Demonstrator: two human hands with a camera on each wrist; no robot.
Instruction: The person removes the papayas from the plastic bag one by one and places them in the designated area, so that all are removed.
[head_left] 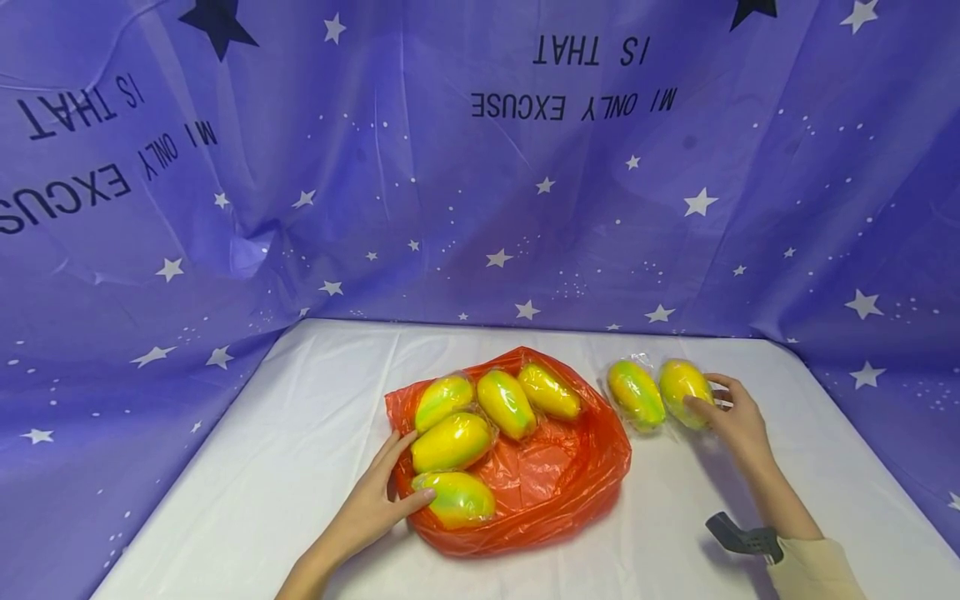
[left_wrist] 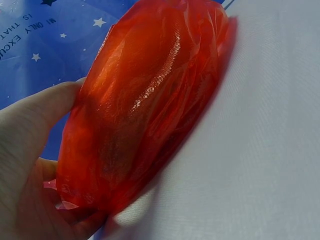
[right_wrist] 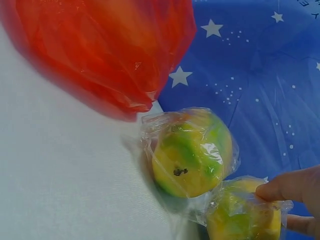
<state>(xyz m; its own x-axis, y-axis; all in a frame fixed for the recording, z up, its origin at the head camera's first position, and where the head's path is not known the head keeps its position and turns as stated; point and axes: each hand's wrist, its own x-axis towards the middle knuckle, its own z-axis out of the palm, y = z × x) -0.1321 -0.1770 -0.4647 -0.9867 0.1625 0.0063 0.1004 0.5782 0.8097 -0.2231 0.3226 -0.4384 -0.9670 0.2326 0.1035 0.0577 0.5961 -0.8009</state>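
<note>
A red plastic bag lies wide open on the table, with several yellow-green mangoes in clear wrap inside it. At its left side, my left hand grips the bag's edge, the thumb over the rim beside the nearest mango. The left wrist view shows the thumb and fingers on the red film. To the right of the bag, my right hand holds a wrapped mango between thumb and fingers. Another wrapped mango lies just left of it, close to the bag.
White cloth covers the table. A purple-blue curtain with stars and lettering hangs behind and along both sides. A dark device sits on the right wrist by a beige sleeve.
</note>
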